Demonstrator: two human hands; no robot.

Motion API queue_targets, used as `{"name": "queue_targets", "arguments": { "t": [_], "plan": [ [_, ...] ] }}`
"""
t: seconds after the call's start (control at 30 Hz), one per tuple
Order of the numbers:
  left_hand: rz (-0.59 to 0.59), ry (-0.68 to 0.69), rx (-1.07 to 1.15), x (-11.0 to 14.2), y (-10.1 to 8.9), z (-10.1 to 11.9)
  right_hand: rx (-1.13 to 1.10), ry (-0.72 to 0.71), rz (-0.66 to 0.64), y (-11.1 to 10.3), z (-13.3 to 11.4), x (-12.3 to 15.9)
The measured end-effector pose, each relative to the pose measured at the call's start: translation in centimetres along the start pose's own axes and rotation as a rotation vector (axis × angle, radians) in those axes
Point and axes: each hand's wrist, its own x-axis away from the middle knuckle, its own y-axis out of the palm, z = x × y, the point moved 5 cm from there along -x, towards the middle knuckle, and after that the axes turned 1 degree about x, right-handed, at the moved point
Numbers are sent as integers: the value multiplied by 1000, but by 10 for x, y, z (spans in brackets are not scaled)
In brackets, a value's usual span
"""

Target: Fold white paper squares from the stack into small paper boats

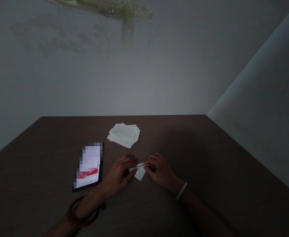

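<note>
A small piece of folded paper (140, 173) lies between my hands near the middle of the table, its lower part a triangle pointing toward me. On its left end, my left hand (118, 172) pinches the paper between thumb and fingers. The right end is pinched the same way by my right hand (161, 170). A raised fold runs across the paper from one hand to the other. The fingertips hide both ends of it.
Behind my hands rests a loose stack of printed paper sheets (124, 135). A phone or tablet (90, 164) with a lit, partly blurred screen lies left of my left hand. The brown table (184, 138) meets a grey wall (159, 82) at its far edge.
</note>
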Motion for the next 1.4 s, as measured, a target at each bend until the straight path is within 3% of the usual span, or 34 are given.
{"name": "queue_targets", "arguments": {
  "t": [0.2, 0.6, 0.97, 1.13, 1.4],
  "plan": [
    [68, -73, -86, -6, 9, -3, 34, 9, 1, -1, -3, -1],
    [21, -174, -139, -13, 12, 1, 13, 78, 49, 3, -3, -3],
    [84, -212, -70, -12, 12, -8, -27, 136, 63, 1, -1, -3],
    [85, -154, -30, -12, 13, -8, -6, 62, 12, 1, 6, -3],
    [-16, 35, -103, -11, 9, 0, 121, -202, -54, -2, 8, 2]
  ]
}}
